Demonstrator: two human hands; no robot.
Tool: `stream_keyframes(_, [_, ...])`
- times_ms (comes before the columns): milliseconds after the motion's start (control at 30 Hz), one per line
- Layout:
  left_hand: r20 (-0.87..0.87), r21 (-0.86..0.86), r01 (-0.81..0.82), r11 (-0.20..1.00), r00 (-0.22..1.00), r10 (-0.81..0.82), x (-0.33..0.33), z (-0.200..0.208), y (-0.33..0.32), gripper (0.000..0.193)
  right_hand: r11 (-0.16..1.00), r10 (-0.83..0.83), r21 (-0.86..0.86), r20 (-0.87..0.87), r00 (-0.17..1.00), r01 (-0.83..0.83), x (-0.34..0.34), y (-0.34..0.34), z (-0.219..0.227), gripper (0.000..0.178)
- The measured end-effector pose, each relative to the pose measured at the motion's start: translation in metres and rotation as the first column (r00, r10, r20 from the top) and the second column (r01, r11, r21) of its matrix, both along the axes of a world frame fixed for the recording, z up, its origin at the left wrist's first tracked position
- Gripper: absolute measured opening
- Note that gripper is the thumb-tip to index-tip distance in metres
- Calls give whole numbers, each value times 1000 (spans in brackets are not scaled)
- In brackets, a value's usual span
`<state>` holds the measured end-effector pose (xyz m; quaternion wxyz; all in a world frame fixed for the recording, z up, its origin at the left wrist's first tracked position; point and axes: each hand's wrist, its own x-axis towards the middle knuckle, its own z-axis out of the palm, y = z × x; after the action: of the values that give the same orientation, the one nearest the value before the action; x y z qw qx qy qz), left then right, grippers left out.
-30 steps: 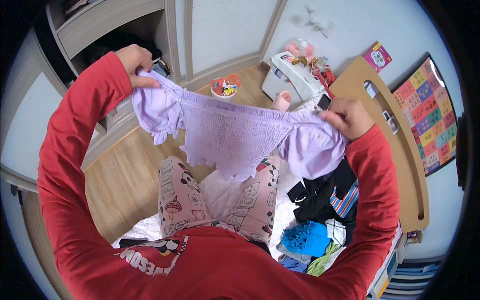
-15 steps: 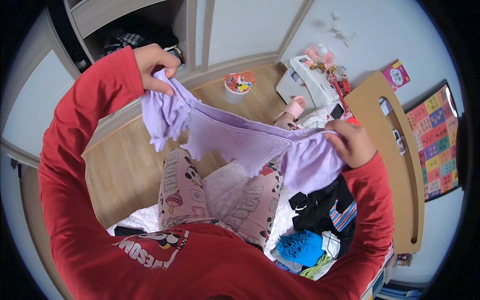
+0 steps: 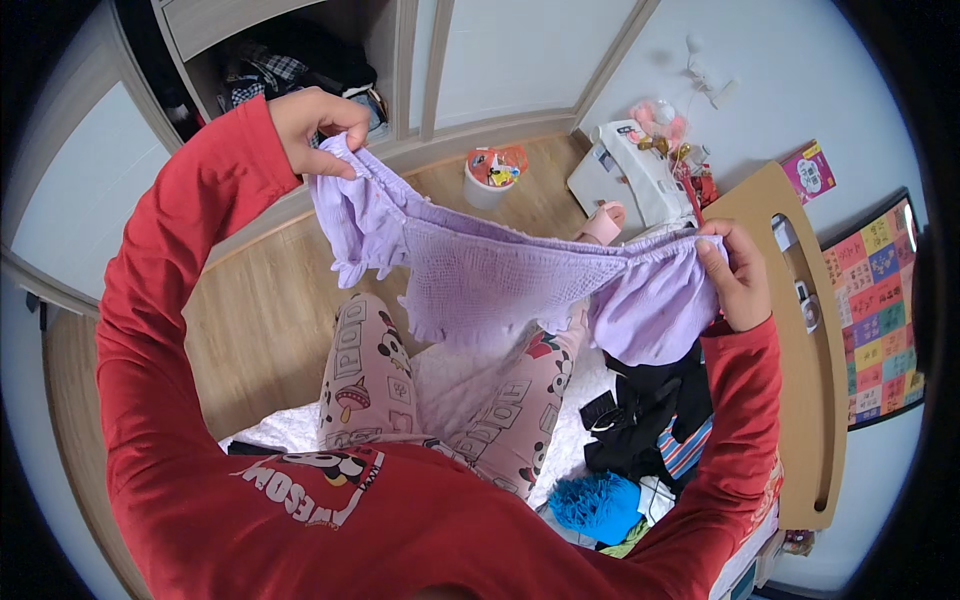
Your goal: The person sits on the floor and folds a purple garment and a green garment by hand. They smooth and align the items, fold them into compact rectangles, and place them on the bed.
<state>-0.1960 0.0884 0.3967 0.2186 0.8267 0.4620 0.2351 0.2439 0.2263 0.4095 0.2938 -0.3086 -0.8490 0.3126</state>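
Observation:
A lilac off-shoulder crop top [image 3: 490, 275] with a ruched middle and puffed sleeves hangs stretched out in the air before me. My left hand [image 3: 318, 130] pinches its upper edge at the left sleeve, thumb against fingers. On the other side, my right hand [image 3: 738, 277] is closed on the edge of the right sleeve, a bit lower. The top's neckline sags between the two hands, and its lower hem dangles above my legs in pink printed trousers [image 3: 365, 375].
Black and striped clothes [image 3: 650, 415] lie on the bed by my right leg, beside a bright blue fringed item [image 3: 597, 507]. A white bin [image 3: 488, 190] stands on the wooden floor. An open wardrobe compartment [image 3: 300, 70] holds dark clothes. A tan bed panel [image 3: 790, 400] rises at right.
The view has shifted slightly. My right hand has risen a little and moved right, so the top is spread flatter and wider. Both hands keep their hold.

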Motion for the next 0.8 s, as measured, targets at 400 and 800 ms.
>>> stream_keyframes(400, [-45,593,-543,594,714,699,-66,-63,31,22,805,76,532,345,935,-262,-53,-62,-15,23])
stream_keyframes(800, [888,-34,-194,980,444,118,61,-68,37,34,699,557,256,391,732,-668,-103,-132,5,28])
